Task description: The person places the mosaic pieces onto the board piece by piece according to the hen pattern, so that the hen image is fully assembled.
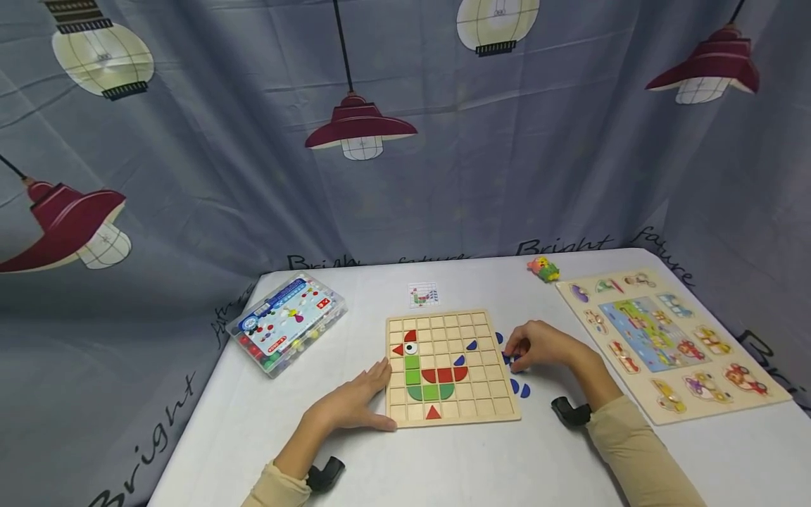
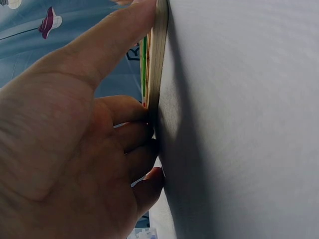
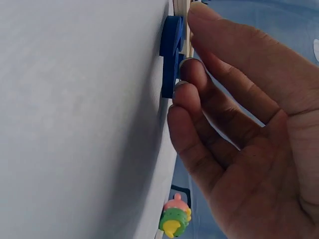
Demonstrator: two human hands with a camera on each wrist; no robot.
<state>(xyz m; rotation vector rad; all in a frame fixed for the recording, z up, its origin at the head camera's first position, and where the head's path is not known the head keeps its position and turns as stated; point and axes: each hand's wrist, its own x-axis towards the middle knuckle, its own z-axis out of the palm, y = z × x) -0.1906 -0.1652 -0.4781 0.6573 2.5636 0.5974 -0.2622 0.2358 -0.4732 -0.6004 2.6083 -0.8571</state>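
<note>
A square wooden grid board (image 1: pixel 478 408) lies mid-table, with red, green, white and blue pieces laid in a bird-like pattern. My left hand (image 1: pixel 355 400) rests against its left edge, fingers extended and thumb at the near left corner; the left wrist view shows this hand (image 2: pixel 75 144) beside the board's side (image 2: pixel 158 59). Off the right edge, my right hand (image 1: pixel 541 345) bends its fingers over several blue half-round pieces (image 1: pixel 515 386). In the right wrist view, fingertips of the hand (image 3: pixel 249 124) are close to blue pieces (image 3: pixel 171 37); whether any is pinched is hidden.
Behind the board lies a small pattern card (image 1: pixel 423 294). A clear plastic case (image 1: pixel 288 320) of colourful parts stands at left. To the right are a wooden picture puzzle (image 1: pixel 665 415) and a small toy figure (image 1: pixel 543 269). A patterned curtain (image 1: pixel 405 197) hangs behind the table.
</note>
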